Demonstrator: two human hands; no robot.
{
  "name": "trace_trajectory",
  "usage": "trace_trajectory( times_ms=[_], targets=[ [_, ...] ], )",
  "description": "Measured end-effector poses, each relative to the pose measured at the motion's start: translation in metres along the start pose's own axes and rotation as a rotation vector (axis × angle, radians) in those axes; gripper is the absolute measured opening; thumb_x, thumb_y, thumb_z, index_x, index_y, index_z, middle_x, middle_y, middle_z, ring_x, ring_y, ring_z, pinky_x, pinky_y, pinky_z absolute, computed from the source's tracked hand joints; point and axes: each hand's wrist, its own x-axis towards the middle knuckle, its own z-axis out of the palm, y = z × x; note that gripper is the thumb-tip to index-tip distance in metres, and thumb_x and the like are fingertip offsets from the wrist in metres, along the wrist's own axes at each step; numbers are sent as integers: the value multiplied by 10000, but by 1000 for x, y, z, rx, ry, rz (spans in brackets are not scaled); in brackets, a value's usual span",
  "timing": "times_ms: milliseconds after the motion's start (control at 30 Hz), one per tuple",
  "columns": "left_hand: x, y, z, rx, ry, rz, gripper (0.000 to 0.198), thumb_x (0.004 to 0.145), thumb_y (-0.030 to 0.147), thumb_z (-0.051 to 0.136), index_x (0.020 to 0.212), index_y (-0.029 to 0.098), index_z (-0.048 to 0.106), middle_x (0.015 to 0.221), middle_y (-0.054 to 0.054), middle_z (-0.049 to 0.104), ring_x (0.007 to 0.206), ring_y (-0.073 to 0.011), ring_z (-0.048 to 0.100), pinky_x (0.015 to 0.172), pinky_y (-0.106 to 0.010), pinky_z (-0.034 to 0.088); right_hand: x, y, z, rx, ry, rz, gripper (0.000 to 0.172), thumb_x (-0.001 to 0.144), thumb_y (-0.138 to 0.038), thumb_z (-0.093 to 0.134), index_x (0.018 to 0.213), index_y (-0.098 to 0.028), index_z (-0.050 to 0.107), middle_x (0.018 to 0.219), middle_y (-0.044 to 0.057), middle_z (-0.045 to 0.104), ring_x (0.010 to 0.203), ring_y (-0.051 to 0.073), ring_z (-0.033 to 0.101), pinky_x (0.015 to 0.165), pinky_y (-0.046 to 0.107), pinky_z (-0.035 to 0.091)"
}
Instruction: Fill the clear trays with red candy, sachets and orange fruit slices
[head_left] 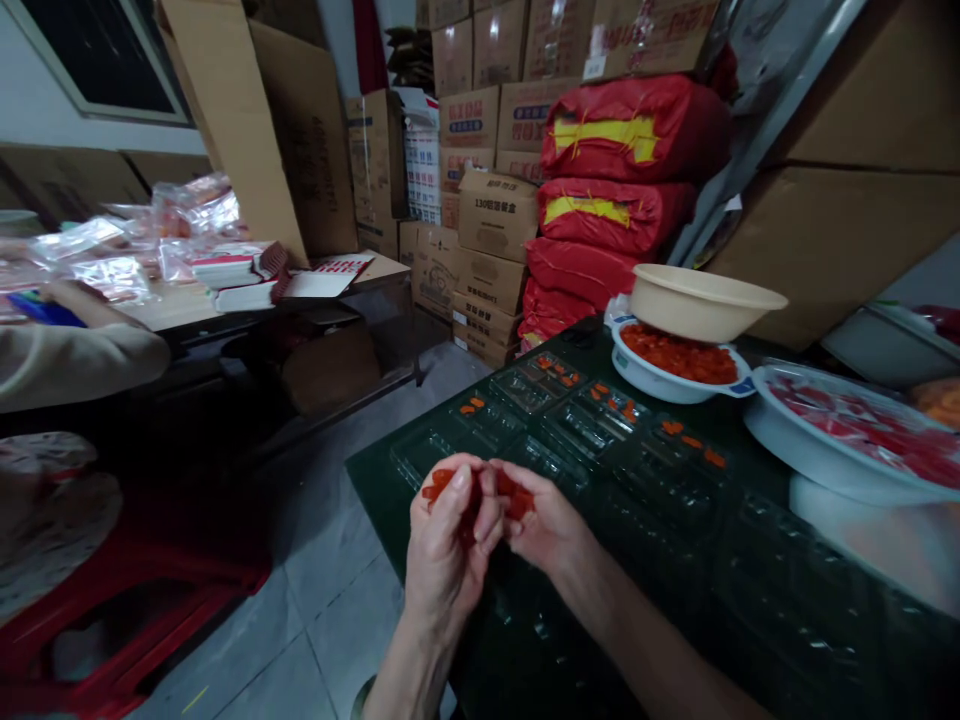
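My left hand (pixel 448 530) is closed around several orange-red pieces (pixel 438 486), which look small and glossy; I cannot tell their exact kind. Right beside it, my right hand (pixel 541 515) is closed on more of the same pieces (pixel 517 497), and the fingers of both hands meet. Below and beyond the hands, clear plastic trays (pixel 592 425) lie on the dark green table (pixel 382 470). Several trays carry a few orange pieces (pixel 682 433) in their far compartments. Farther back, a white basin (pixel 637 378) is filled with similar orange-red pieces (pixel 679 355).
A cream basin (pixel 709 300) rests over the filled one. At right stands a basin of red packets (pixel 862 420). Red sacks (pixel 630 130) and cartons (pixel 491 215) are stacked behind. At left are a person's sleeve (pixel 82 350), a red stool (pixel 187 590) and a table with clear packets (pixel 112 250).
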Motion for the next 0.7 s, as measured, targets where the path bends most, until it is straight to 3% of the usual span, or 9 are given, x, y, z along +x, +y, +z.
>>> trace_trajectory(
  times_ms=[100, 267, 333, 533, 700],
  targets=[
    [0, 13, -17, -18, 6, -40, 130, 774, 268, 542, 856, 179, 592, 645, 5, 489, 402, -25, 312, 361, -153, 212, 27, -26, 3, -127, 81, 69, 115, 762, -171, 499, 848, -142, 568, 640, -2, 558, 444, 60, 470, 345, 142, 256],
    [-1, 16, -46, 6, 71, -118, 130, 730, 256, 601, 825, 168, 590, 627, 9, 483, 404, -17, 307, 367, -148, 205, 76, -48, 8, -475, 211, -93, 8, 760, -153, 525, 763, -146, 526, 520, -35, 518, 340, 46, 385, 297, 128, 175],
    [0, 14, -54, 13, 78, -123, 115, 735, 247, 599, 814, 165, 586, 620, 14, 472, 402, -12, 300, 366, -147, 193, 91, -48, 10, -573, 291, -148, 79, 737, -150, 565, 702, -156, 495, 446, -59, 479, 300, 37, 332, 281, 123, 136],
    [2, 12, -60, 39, 66, -117, 92, 757, 244, 583, 775, 154, 575, 612, 20, 447, 401, -5, 289, 369, -152, 170, 112, -47, 12, -803, 410, -207, 115, 641, -34, 545, 616, -142, 514, 369, -55, 465, 264, 36, 306, 269, 132, 139],
    [2, 13, -60, 48, 101, -134, 132, 725, 267, 619, 755, 150, 565, 594, 27, 434, 397, -7, 283, 367, -152, 174, 115, -53, 7, -889, 423, -242, 159, 598, -55, 545, 722, -153, 530, 349, -74, 448, 261, 52, 317, 284, 143, 142]
  ],
)
